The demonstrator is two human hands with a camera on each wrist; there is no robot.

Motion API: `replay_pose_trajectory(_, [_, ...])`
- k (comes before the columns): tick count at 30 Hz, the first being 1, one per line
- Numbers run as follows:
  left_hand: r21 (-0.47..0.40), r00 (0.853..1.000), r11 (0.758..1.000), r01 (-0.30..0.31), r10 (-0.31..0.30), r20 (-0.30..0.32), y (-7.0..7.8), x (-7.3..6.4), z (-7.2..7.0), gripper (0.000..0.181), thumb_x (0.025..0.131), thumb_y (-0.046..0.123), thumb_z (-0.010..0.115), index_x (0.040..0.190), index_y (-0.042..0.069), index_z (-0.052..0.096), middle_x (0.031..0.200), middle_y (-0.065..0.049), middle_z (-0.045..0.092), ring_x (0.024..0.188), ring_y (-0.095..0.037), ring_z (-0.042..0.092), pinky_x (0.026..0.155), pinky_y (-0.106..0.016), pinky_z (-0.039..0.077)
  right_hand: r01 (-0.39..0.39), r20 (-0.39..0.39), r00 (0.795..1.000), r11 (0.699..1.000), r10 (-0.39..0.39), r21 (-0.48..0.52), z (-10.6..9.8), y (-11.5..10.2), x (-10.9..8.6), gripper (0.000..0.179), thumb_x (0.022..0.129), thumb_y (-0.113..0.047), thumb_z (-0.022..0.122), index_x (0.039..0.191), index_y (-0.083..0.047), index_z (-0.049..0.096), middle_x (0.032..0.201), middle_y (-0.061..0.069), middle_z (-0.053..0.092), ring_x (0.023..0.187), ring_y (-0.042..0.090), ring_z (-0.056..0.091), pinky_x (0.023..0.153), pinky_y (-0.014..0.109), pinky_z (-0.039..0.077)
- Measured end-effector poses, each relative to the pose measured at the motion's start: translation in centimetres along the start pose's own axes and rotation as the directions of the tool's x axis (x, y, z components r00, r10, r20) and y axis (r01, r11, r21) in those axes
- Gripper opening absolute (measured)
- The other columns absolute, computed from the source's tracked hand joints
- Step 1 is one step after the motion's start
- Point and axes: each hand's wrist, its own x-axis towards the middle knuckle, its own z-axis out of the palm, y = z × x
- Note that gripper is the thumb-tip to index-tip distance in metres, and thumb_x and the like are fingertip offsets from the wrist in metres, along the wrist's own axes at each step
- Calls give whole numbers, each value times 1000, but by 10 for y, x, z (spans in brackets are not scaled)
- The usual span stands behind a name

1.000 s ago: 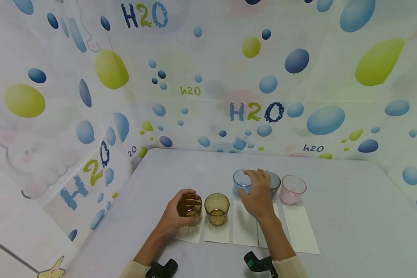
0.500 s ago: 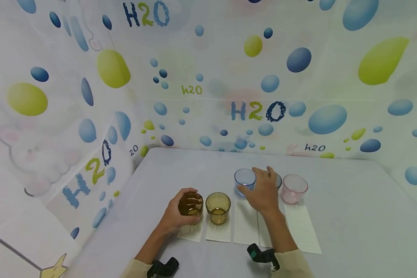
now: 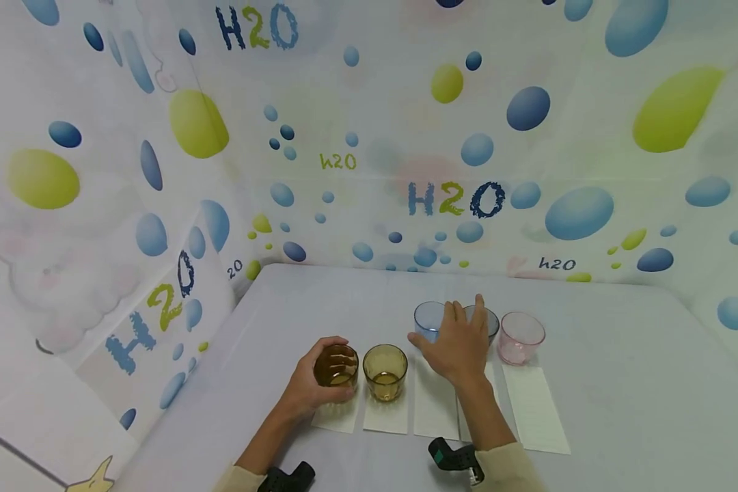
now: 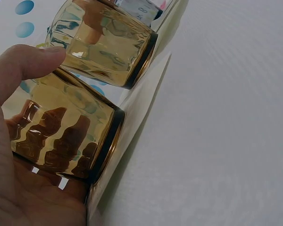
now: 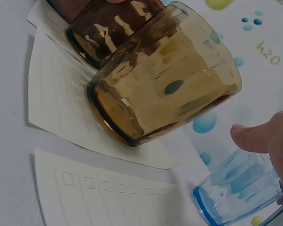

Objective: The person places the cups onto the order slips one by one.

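In the head view my left hand (image 3: pixel 304 388) grips a dark amber glass (image 3: pixel 337 369) standing on a paper strip. The left wrist view shows the thumb at its rim and fingers behind the glass. Right beside it stands a lighter amber glass (image 3: pixel 385 372), on its own strip. My right hand (image 3: pixel 462 348) is spread over the back row, thumb out to the left and fingers straight. It partly covers a blue glass (image 3: pixel 427 320) and a grey glass (image 3: pixel 491 322). Whether it touches either is unclear. A pink glass (image 3: pixel 521 339) stands to their right.
Paper strips (image 3: pixel 435 417) lie in a row in front of the glasses, the right one (image 3: pixel 536 410) longest in view. Faint lines and small squares mark one strip (image 5: pixel 85 183). The table (image 3: pixel 621 369) has a pale cover and meets a patterned backdrop (image 3: pixel 381 102).
My right hand shifts right from the blue glass toward the grey one, then spreads its thumb back left and straightens its fingers. My left hand keeps its hold; the glasses appear unmoved.
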Motion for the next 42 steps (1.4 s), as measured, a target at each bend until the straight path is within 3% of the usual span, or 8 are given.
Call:
replay_pose_trajectory(6, [-26, 1000, 999, 18, -18, -9, 0, -5, 2, 79, 74, 3, 85, 143, 4, 47, 130, -13, 61, 119, -31, 59, 100, -36, 51, 6, 3, 1000, 1000, -6, -8, 6, 1, -3, 89, 85, -52, 76, 143, 8, 46, 144, 23, 52, 153, 45, 8, 123, 59, 6])
replay_pose_trajectory(17, [-9, 1000, 1000, 5, -5, 6, 0, -2, 0, 78, 75, 5, 85, 143, 5, 46, 131, -12, 60, 120, -33, 59, 100, -38, 51, -8, -63, 998, 998, 11, 59, 6, 1, -3, 82, 81, -41, 83, 139, 8, 53, 136, 26, 59, 151, 41, 19, 123, 56, 8])
replay_pose_trajectory(26, [-6, 1000, 1000, 17, -17, 6, -2, -2, 0, 77, 75, 4, 85, 143, 9, 48, 131, -12, 60, 119, -33, 58, 99, -40, 52, 6, -105, 994, 986, 12, 164, 1, -2, -4, 83, 78, -34, 87, 140, 8, 51, 137, 25, 59, 151, 40, 23, 120, 59, 22])
replay_pose_trajectory(30, [-12, 1000, 1000, 6, -6, 10, -2, -3, 0, 77, 76, 4, 85, 143, 7, 47, 131, -12, 60, 119, -34, 58, 98, -40, 52, 21, -124, 992, 972, 9, 234, -1, -4, -4, 83, 76, -29, 89, 139, 8, 52, 136, 27, 59, 150, 39, 24, 119, 58, 26])
replay_pose_trajectory(36, [7, 1000, 1000, -2, 2, 2, -1, -2, -1, 75, 76, 5, 85, 141, 16, 50, 131, -12, 60, 118, -32, 59, 98, -37, 52, 62, -178, 984, 929, 4, 366, 2, -3, -1, 82, 74, -22, 91, 139, 8, 51, 138, 28, 56, 150, 37, 25, 118, 57, 28])
replay_pose_trajectory(42, [9, 1000, 1000, -18, 18, 11, -3, -1, -1, 75, 76, 4, 84, 142, 8, 48, 131, -15, 60, 117, -31, 60, 98, -37, 52, 65, -208, 977, 888, 35, 455, 1, -3, -3, 81, 73, -19, 91, 140, 6, 52, 141, 26, 54, 139, 40, 41, 110, 60, 39])
